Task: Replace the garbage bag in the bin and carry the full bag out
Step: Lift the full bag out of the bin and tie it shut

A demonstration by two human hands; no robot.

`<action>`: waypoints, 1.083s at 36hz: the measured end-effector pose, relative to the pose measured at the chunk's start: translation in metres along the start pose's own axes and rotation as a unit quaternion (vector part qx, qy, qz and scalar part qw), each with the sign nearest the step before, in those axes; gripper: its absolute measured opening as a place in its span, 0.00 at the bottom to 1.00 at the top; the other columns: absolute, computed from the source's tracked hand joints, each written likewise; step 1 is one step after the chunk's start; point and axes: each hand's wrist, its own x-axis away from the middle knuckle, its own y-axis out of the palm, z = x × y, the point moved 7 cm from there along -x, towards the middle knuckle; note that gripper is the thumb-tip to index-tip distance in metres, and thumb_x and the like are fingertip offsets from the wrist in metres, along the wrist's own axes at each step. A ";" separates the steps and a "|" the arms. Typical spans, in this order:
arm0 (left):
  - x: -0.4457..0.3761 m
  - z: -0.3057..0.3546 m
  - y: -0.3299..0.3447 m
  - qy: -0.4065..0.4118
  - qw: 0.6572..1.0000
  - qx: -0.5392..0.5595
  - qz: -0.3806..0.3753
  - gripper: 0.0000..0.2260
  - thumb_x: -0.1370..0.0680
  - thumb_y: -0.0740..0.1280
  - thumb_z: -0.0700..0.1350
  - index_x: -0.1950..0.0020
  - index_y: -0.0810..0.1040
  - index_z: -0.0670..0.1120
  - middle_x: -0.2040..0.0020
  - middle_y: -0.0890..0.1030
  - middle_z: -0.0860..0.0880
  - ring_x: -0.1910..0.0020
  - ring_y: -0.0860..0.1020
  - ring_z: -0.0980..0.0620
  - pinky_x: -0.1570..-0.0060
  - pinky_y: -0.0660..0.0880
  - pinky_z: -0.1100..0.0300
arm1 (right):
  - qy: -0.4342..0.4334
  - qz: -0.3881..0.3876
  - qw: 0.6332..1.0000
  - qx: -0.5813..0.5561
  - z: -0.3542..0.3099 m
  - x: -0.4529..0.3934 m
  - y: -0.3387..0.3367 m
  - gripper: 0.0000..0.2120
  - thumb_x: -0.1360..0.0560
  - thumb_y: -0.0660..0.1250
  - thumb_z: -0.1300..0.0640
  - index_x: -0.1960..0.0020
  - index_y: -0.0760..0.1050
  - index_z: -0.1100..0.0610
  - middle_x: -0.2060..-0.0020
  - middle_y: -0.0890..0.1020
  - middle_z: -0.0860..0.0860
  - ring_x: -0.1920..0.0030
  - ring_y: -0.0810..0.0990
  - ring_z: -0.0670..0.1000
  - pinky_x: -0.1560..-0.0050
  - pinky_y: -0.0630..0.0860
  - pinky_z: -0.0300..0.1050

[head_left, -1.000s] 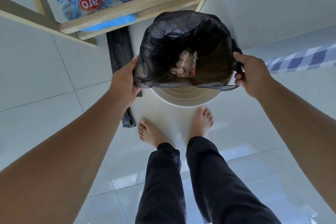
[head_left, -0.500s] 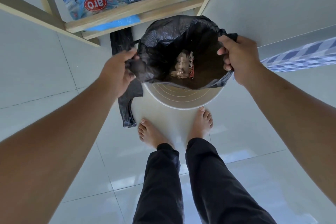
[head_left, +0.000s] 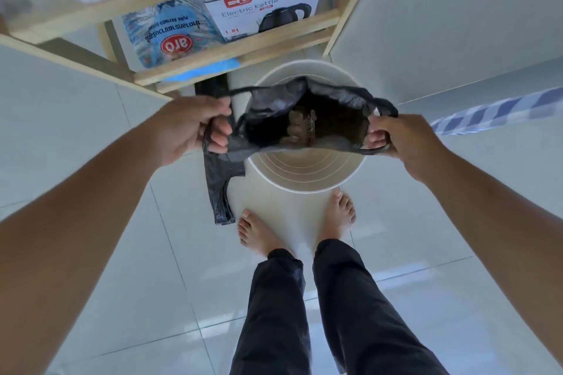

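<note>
A black garbage bag [head_left: 274,106] with wrappers inside hangs over the round white bin [head_left: 307,173], its mouth stretched wide. My left hand [head_left: 195,128] is closed on the bag's left handle loop. My right hand [head_left: 396,137] grips the right handle loop. The bin's ribbed inner wall shows below the bag, near my bare feet. A second black bag [head_left: 221,186] lies flat on the floor tiles left of the bin.
A wooden shelf unit [head_left: 231,49] stands right behind the bin, holding a kettle box [head_left: 268,9] and a blue sugar packet [head_left: 170,30]. A white wall panel is at the right. A blue checked cloth [head_left: 493,113] lies far right.
Both hands have shifted from the bag's rim to its handle loops and pulled them apart. The bag's top has come off the bin rim, and the view has tilted up toward the shelf.
</note>
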 end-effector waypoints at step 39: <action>-0.016 -0.030 0.049 0.073 0.981 0.152 0.098 0.12 0.21 0.62 0.31 0.59 0.74 0.46 0.62 0.83 0.44 0.79 0.63 0.56 0.79 0.61 0.67 | -0.166 -0.092 0.980 0.062 -0.053 0.046 0.095 0.10 0.19 0.58 0.63 0.42 0.75 0.55 0.65 0.76 0.55 0.73 0.69 0.49 0.73 0.67 0.42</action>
